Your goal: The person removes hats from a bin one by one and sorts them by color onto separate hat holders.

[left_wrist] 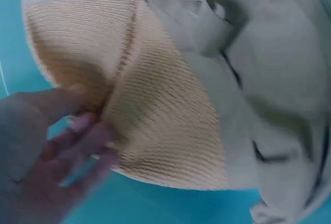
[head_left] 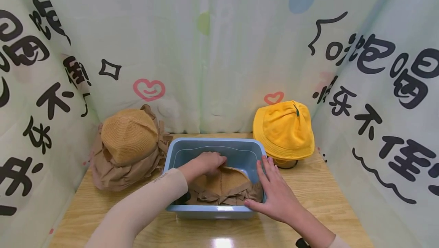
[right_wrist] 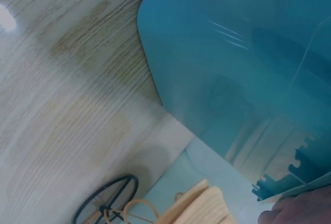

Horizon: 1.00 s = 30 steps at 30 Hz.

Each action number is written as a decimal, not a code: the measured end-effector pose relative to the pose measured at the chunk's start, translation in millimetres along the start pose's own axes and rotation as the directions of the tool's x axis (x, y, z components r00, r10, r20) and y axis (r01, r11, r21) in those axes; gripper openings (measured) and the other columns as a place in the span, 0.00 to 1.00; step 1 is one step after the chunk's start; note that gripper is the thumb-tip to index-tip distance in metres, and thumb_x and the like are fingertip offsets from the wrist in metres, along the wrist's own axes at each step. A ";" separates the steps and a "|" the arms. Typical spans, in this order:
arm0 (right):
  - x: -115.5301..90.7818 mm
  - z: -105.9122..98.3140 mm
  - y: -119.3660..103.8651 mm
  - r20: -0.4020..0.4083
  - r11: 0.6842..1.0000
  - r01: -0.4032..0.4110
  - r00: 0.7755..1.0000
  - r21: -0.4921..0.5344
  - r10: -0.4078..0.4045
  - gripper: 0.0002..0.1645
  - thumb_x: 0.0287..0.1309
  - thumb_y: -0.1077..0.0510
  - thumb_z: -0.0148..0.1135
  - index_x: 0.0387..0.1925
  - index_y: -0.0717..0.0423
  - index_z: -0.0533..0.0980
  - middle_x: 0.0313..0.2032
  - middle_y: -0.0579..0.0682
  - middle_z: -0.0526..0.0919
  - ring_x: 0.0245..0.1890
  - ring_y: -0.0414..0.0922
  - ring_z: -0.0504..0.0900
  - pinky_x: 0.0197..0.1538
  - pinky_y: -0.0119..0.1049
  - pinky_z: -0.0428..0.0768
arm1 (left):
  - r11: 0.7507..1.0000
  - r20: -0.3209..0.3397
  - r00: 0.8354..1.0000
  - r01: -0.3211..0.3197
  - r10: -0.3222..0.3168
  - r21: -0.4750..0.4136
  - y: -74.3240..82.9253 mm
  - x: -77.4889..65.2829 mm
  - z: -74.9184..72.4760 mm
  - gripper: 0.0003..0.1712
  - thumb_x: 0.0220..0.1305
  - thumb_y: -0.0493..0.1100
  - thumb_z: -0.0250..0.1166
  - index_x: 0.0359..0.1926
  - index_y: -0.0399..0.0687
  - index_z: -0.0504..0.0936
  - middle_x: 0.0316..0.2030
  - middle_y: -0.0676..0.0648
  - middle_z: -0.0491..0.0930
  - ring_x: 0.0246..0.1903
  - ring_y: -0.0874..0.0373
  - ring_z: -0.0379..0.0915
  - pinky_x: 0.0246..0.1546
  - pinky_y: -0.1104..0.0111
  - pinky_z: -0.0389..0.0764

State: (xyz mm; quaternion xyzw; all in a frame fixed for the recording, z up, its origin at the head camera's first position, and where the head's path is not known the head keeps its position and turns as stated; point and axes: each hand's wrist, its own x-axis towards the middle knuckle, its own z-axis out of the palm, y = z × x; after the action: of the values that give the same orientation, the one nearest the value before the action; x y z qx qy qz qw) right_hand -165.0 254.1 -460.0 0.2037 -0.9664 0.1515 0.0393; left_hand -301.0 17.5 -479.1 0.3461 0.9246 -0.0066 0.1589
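A blue plastic bin stands on the table, holding a sun hat with a tan woven part, brown cloth and a tied bow. My left hand reaches inside and pinches the far edge of the woven part. In the left wrist view, the thumb and fingers of that left hand lie on either side of the hat's edge. My right hand rests on the bin's right rim, its fingers straight. The right wrist view shows the bin's outer wall and only part of the right hand.
Left of the bin sits a tan woven and brown cloth hat. Behind it on the right, a yellow bucket hat sits on a stand with a round black base. Printed curtains surround the wooden table.
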 end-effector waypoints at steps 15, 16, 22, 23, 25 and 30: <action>4.1 -0.6 -1.2 0.002 1.000 -0.012 1.000 0.012 0.012 0.70 0.49 0.26 0.66 0.79 0.58 0.45 0.79 0.60 0.40 0.78 0.61 0.37 0.72 0.64 0.54 | 0.997 -0.192 0.979 0.073 -0.075 -0.021 4.2 -28.9 -26.4 0.05 0.78 0.45 0.50 0.40 0.60 0.69 0.39 0.45 0.74 0.30 0.53 0.71 0.28 0.61 0.76; 4.0 -0.4 -1.2 -0.003 1.000 -0.011 1.000 0.012 0.011 0.70 0.49 0.26 0.66 0.79 0.59 0.46 0.79 0.61 0.40 0.78 0.61 0.38 0.72 0.64 0.54 | 0.996 -0.192 0.977 0.081 -0.088 -0.043 5.0 -31.7 -28.9 0.05 0.78 0.45 0.49 0.40 0.60 0.68 0.38 0.45 0.73 0.28 0.52 0.70 0.27 0.61 0.74; 1.8 1.0 -1.0 -0.005 0.999 -0.023 1.000 0.023 0.023 0.70 0.50 0.25 0.64 0.78 0.60 0.46 0.79 0.61 0.41 0.78 0.62 0.38 0.72 0.64 0.55 | 0.987 -0.298 0.953 0.005 -0.053 -0.160 5.2 -43.6 -49.7 0.07 0.75 0.45 0.55 0.36 0.57 0.72 0.34 0.49 0.73 0.30 0.56 0.69 0.27 0.65 0.71; 1.3 1.3 -0.9 -0.005 0.999 -0.026 1.000 0.026 0.026 0.70 0.50 0.25 0.64 0.78 0.60 0.46 0.79 0.62 0.41 0.78 0.62 0.38 0.71 0.64 0.55 | 0.984 -0.334 0.942 -0.029 -0.032 -0.177 4.6 -45.2 -53.8 0.06 0.74 0.46 0.58 0.36 0.56 0.74 0.34 0.50 0.74 0.31 0.57 0.70 0.28 0.66 0.72; 0.6 1.5 -0.9 -0.006 0.999 -0.031 0.999 0.031 0.031 0.70 0.50 0.24 0.64 0.78 0.60 0.46 0.79 0.61 0.41 0.78 0.62 0.38 0.71 0.64 0.56 | 0.974 -0.411 0.912 -0.107 0.016 -0.200 3.1 -48.5 -60.9 0.04 0.72 0.45 0.61 0.36 0.55 0.78 0.35 0.52 0.76 0.33 0.59 0.72 0.33 0.68 0.75; 0.3 1.4 -1.2 -0.006 0.999 -0.024 1.000 0.036 0.025 0.70 0.50 0.25 0.64 0.78 0.60 0.46 0.79 0.61 0.42 0.78 0.63 0.38 0.71 0.65 0.57 | 0.949 -0.554 0.828 -0.237 0.086 -0.207 0.2 -57.0 -73.1 0.03 0.71 0.43 0.61 0.41 0.51 0.80 0.37 0.51 0.78 0.36 0.59 0.75 0.39 0.68 0.79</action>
State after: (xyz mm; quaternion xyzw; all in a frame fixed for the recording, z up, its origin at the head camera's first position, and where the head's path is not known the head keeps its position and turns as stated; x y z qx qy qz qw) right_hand -164.8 252.5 -460.9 0.1920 -0.9659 0.1699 0.0368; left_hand -281.6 -9.8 -392.8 0.3871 0.8911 0.2288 -0.0618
